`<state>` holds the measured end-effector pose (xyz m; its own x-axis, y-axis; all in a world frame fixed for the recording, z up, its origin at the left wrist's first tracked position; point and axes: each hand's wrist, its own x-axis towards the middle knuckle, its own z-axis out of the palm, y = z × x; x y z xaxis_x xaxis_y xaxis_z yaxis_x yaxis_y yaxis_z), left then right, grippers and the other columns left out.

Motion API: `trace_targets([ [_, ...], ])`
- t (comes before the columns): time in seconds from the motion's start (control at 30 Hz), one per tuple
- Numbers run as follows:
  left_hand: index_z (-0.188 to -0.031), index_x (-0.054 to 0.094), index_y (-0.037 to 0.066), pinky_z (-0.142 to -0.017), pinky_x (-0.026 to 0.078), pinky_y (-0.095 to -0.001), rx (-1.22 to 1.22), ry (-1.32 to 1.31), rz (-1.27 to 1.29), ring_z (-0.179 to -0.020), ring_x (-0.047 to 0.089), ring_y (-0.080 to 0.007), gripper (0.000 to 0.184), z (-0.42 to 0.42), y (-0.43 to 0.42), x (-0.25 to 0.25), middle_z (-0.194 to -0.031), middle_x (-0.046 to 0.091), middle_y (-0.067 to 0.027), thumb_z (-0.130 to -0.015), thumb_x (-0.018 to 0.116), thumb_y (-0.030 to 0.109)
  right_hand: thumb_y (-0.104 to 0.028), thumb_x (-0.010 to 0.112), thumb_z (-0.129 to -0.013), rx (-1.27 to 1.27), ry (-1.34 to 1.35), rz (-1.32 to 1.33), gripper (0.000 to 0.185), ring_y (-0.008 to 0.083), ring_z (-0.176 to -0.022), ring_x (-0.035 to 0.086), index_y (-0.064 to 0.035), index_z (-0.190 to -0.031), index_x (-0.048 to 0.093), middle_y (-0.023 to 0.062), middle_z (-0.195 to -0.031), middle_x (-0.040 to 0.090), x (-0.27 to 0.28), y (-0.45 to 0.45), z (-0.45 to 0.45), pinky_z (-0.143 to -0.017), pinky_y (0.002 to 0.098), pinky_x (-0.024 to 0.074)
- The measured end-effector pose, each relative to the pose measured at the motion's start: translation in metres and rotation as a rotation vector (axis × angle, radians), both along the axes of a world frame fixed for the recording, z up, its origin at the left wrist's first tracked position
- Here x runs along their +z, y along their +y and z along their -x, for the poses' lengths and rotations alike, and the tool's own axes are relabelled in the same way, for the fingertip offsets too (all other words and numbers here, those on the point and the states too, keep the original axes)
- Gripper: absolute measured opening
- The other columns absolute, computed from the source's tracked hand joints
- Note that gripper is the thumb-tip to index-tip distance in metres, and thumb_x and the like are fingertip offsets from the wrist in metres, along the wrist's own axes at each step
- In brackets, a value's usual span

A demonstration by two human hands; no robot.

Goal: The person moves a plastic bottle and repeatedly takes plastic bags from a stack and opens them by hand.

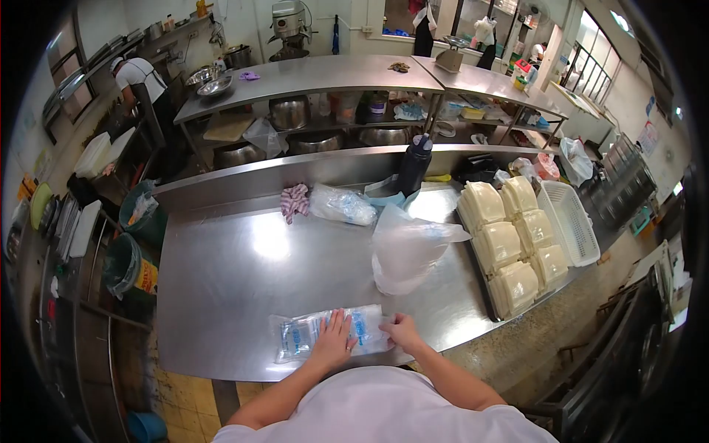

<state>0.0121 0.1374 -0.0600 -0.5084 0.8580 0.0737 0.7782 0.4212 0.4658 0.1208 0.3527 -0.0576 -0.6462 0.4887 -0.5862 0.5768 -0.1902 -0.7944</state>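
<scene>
A flat stack of clear plastic bags with blue print [295, 338] lies at the near edge of the steel table [214, 295]. My left hand [334, 337] rests flat on the stack, fingers spread. At the stack's right end, my right hand [402, 334] has its fingers closed on the edge of a plastic bag. Beyond my hands stands a crumpled, whitish plastic bag [410, 251]; its contents are not clear. To the right, a dark tray [480, 277] bears several packs of pale, flat squares wrapped in clear plastic [498, 244].
Along the table's back are a striped cloth [295, 203], a bundle of clear plastic [343, 204] and a dark bottle [415, 166]. A white plastic basket [569, 221] stands beyond the tray. Lined bins [125, 262] are off the left side. A person [140, 88] works at the far left.
</scene>
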Motion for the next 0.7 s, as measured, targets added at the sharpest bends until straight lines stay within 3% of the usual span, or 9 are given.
trace_targets([
  [0.2, -0.149, 0.032, -0.008, -0.121, 0.014, -0.0562, -0.056, 0.026, 0.013, -0.15, 0.021, -0.0408, 0.072, 0.01, -0.012, -0.016, -0.158, 0.028, -0.0274, -0.098, 0.052, 0.04, -0.004, 0.071, -0.086, -0.283, 0.162, -0.354, 0.008, 0.0126, -0.059, 0.058, -0.001, -0.086, 0.064, 0.0045, -0.072, 0.063, -0.029, 0.01, -0.019, -0.052, 0.0279, 0.0469],
  [0.3, -0.148, 0.033, -0.008, -0.121, 0.014, -0.0557, -0.074, 0.02, 0.004, -0.15, 0.022, -0.0399, 0.073, 0.017, -0.015, -0.021, -0.158, 0.029, -0.0262, -0.098, 0.051, 0.042, -0.006, 0.068, -0.089, -0.568, 0.244, -0.196, 0.008, 0.0122, -0.063, 0.058, 0.0016, -0.088, 0.067, 0.0065, -0.074, 0.067, -0.003, 0.026, -0.035, -0.058, 0.028, 0.0466],
  [0.4, -0.147, 0.036, -0.006, -0.121, 0.017, -0.0534, -0.041, -0.094, 0.007, -0.147, 0.028, -0.04, 0.071, 0.017, -0.012, -0.017, -0.156, 0.033, -0.0261, -0.096, 0.057, 0.039, -0.008, 0.065, -0.094, -0.395, 0.22, -0.567, 0.008, 0.0075, -0.057, 0.054, -0.0005, -0.094, 0.068, 0.0009, -0.07, 0.064, 0.043, 0.039, -0.051, -0.052, 0.0247, 0.0432],
  [0.47, -0.146, 0.039, -0.004, -0.119, 0.023, -0.0505, -0.028, -0.264, -0.116, -0.144, 0.033, -0.0393, 0.069, 0.022, 0.0, 0.007, -0.153, 0.038, -0.0266, -0.093, 0.064, 0.033, -0.009, 0.065, -0.095, -0.281, 0.243, -0.462, 0.011, 0.0074, -0.056, 0.054, 0.0015, -0.098, 0.067, 0.0022, -0.07, 0.065, 0.096, 0.028, -0.049, -0.052, 0.0247, 0.0439],
  [0.53, -0.144, 0.043, -0.002, -0.117, 0.03, -0.0468, -0.035, -0.506, -0.354, -0.14, 0.041, -0.0375, 0.068, 0.02, 0.018, 0.07, -0.148, 0.044, -0.027, -0.09, 0.072, 0.027, -0.008, 0.065, -0.095, -0.14, 0.27, -0.344, 0.011, 0.0064, -0.054, 0.054, 0.0011, -0.1, 0.067, 0.0015, -0.068, 0.064, 0.155, 0.008, -0.042, -0.05, 0.0245, 0.0439],
  [0.63, -0.142, 0.047, 0.002, -0.108, 0.043, -0.0401, -0.268, -0.783, -0.53, -0.127, 0.055, -0.0271, 0.063, 0.016, 0.053, 0.167, -0.138, 0.056, -0.0176, -0.089, 0.075, 0.022, -0.007, 0.064, -0.096, 0.093, 0.418, -0.301, 0.008, 0.0066, -0.055, 0.055, -0.0007, -0.1, 0.067, 0.0009, -0.067, 0.063, 0.191, -0.002, -0.033, -0.051, 0.0248, 0.0448],
  [0.7, -0.134, 0.056, 0.003, -0.104, 0.045, -0.0367, -0.287, -1.045, -0.486, -0.121, 0.057, -0.0212, 0.051, 0.006, 0.076, 0.164, -0.132, 0.06, -0.0112, -0.091, 0.074, 0.022, -0.012, 0.068, -0.095, 0.121, 0.408, -0.456, 0.012, 0.0096, -0.054, 0.056, -0.0008, -0.095, 0.065, 0.0053, -0.062, 0.062, 0.205, 0.0, -0.026, -0.051, 0.0278, 0.0453],
])
